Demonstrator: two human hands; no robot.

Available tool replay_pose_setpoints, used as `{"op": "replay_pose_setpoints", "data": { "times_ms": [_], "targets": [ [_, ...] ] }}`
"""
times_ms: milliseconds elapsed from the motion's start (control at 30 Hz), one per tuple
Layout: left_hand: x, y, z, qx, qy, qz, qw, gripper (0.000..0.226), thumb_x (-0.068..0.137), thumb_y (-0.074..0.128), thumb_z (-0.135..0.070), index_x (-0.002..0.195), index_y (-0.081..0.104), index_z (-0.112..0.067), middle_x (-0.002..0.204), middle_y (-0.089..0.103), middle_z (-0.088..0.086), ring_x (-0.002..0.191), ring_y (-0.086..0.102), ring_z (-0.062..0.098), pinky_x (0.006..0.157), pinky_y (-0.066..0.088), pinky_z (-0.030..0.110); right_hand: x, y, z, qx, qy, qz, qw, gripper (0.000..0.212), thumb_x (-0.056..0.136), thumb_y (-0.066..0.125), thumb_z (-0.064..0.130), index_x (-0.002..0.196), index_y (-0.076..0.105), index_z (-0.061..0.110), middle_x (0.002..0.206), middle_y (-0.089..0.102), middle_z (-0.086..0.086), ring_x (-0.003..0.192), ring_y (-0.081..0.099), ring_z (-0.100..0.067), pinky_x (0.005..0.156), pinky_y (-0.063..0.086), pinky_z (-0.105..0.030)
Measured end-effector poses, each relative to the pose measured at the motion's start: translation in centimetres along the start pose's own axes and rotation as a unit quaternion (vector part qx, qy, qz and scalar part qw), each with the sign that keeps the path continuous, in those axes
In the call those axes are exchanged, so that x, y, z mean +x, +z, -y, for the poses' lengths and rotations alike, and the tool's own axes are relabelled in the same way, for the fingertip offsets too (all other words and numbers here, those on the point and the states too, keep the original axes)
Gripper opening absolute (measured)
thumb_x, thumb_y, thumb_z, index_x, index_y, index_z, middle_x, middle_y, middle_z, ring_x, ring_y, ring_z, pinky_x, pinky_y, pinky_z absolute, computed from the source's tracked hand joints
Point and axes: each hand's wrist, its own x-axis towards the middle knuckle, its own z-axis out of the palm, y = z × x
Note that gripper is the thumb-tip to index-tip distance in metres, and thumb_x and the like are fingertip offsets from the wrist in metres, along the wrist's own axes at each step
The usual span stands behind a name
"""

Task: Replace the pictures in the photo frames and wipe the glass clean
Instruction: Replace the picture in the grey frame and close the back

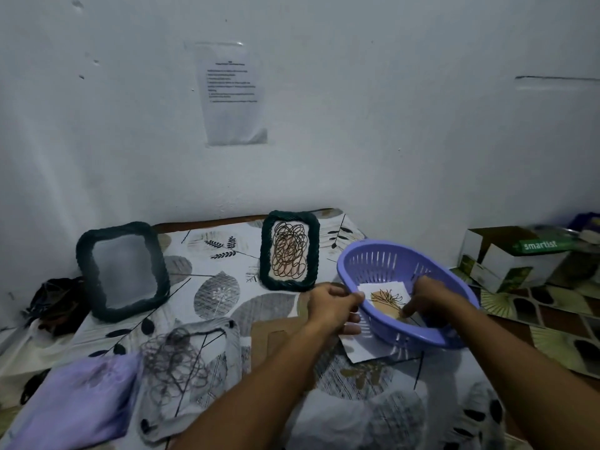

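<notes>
Two dark green woven photo frames lean against the wall. The left frame shows only blank glass; the right frame holds a scribble drawing. My left hand grips the near rim of a purple plastic basket, tilting it. Inside the basket, my right hand has its fingers on a picture of a plant drawing. A loose scribble picture lies flat on the table at front left, next to a lilac cloth. A brown cardboard backing lies under my left forearm.
The table has a leaf-patterned cover. Another sheet of paper lies under the basket. An open cardboard box stands at the right by the wall. Dark fabric is piled at the left edge. A printed sheet is taped to the wall.
</notes>
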Motion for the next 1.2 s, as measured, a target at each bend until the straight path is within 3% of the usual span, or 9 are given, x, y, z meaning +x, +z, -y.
{"op": "replay_pose_setpoints", "data": {
  "times_ms": [133, 300, 467, 667, 800, 933, 1067, 1133, 1200],
  "targets": [
    [0.2, 0.2, 0.2, 0.008, 0.001, 0.003, 1.0, 0.024, 0.085, 0.072, -0.01, 0.102, 0.056, -0.006, 0.092, 0.069, 0.02, 0.056, 0.063, 0.018, 0.051, 0.056, 0.031, 0.7, 0.1, -0.1, -0.015, 0.025, 0.027, 0.999, 0.049, 0.068, 0.084, 0.013, 0.107, 0.055, 0.007, 0.092, 0.064, -0.009, 0.081, 0.063, -0.022, 0.074, 0.057, -0.034],
    [0.3, 0.3, 0.1, 0.003, 0.003, 0.01, 1.0, 0.026, 0.085, 0.072, -0.01, 0.104, 0.055, -0.004, 0.091, 0.068, 0.019, 0.056, 0.063, 0.018, 0.049, 0.055, 0.03, 1.3, 0.3, -0.4, -0.022, 0.034, 0.02, 0.999, 0.052, 0.068, 0.082, 0.009, 0.112, 0.054, 0.005, 0.094, 0.063, -0.009, 0.084, 0.063, -0.022, 0.08, 0.056, -0.035],
    [0.1, 0.0, 0.2, 0.004, -0.001, 0.017, 1.0, 0.024, 0.085, 0.072, -0.012, 0.1, 0.054, -0.006, 0.087, 0.066, 0.015, 0.053, 0.061, 0.015, 0.048, 0.056, 0.03, 1.1, 0.0, -0.4, -0.036, 0.037, -0.027, 0.998, 0.05, 0.074, 0.076, 0.004, 0.119, 0.053, 0.004, 0.087, 0.061, -0.006, 0.071, 0.059, -0.017, 0.054, 0.048, -0.025],
    [0.0, 0.1, 0.3, 0.005, -0.002, 0.009, 1.0, 0.027, 0.085, 0.072, -0.012, 0.103, 0.054, -0.002, 0.087, 0.066, 0.017, 0.053, 0.06, 0.016, 0.046, 0.055, 0.03, 1.6, 0.0, -0.6, 0.002, 0.018, -0.043, 0.999, 0.026, 0.082, 0.066, 0.003, 0.107, 0.059, 0.0, 0.076, 0.059, -0.006, 0.064, 0.057, -0.016, 0.049, 0.042, -0.022],
    [0.0, 0.2, 0.4, 0.007, -0.002, -0.002, 1.0, 0.029, 0.085, 0.073, -0.012, 0.104, 0.054, -0.003, 0.086, 0.065, 0.017, 0.053, 0.06, 0.017, 0.046, 0.054, 0.03, 1.8, -0.3, -0.7, 0.083, -0.005, -0.048, 0.995, 0.007, 0.083, 0.064, 0.002, 0.088, 0.059, 0.001, 0.068, 0.056, -0.008, 0.062, 0.054, -0.02, 0.05, 0.041, -0.025],
    [0.0, 0.3, 0.2, 0.063, 0.029, -0.034, 0.997, 0.023, 0.082, 0.076, -0.017, 0.092, 0.056, -0.01, 0.086, 0.063, 0.009, 0.059, 0.057, 0.016, 0.048, 0.05, 0.027, 0.9, -0.8, -0.8, 0.237, -0.033, -0.052, 0.97, 0.011, 0.083, 0.064, 0.0, 0.073, 0.058, -0.001, 0.062, 0.055, -0.012, 0.054, 0.052, -0.022, 0.044, 0.04, -0.021],
    [0.0, 0.6, -0.6, 0.133, 0.121, -0.091, 0.979, 0.018, 0.083, 0.074, -0.018, 0.089, 0.058, -0.015, 0.085, 0.062, -0.001, 0.077, 0.061, 0.013, 0.071, 0.053, 0.029, -1.1, -1.3, 0.1, 0.346, -0.1, -0.066, 0.93, 0.01, 0.084, 0.063, 0.003, 0.075, 0.064, -0.002, 0.069, 0.056, -0.018, 0.053, 0.049, -0.024, 0.045, 0.041, -0.024],
    [-0.2, 0.8, -1.7, 0.093, 0.143, -0.075, 0.982, 0.013, 0.087, 0.07, -0.021, 0.091, 0.06, -0.013, 0.09, 0.065, 0.006, 0.083, 0.065, 0.02, 0.07, 0.057, 0.031, -2.4, -1.5, 1.0, 0.349, -0.147, -0.089, 0.921, 0.013, 0.085, 0.063, 0.004, 0.075, 0.066, -0.003, 0.072, 0.061, -0.019, 0.062, 0.054, -0.024, 0.057, 0.044, -0.03],
    [-0.8, 0.9, -3.1, 0.001, 0.109, -0.027, 0.994, 0.015, 0.091, 0.064, -0.025, 0.094, 0.061, -0.01, 0.093, 0.064, 0.01, 0.084, 0.064, 0.022, 0.066, 0.059, 0.033, -4.1, -1.7, 2.3, 0.343, -0.207, -0.125, 0.907, 0.012, 0.085, 0.063, 0.003, 0.075, 0.067, -0.002, 0.074, 0.064, -0.016, 0.067, 0.057, -0.023, 0.062, 0.044, -0.031]
  ]
}}
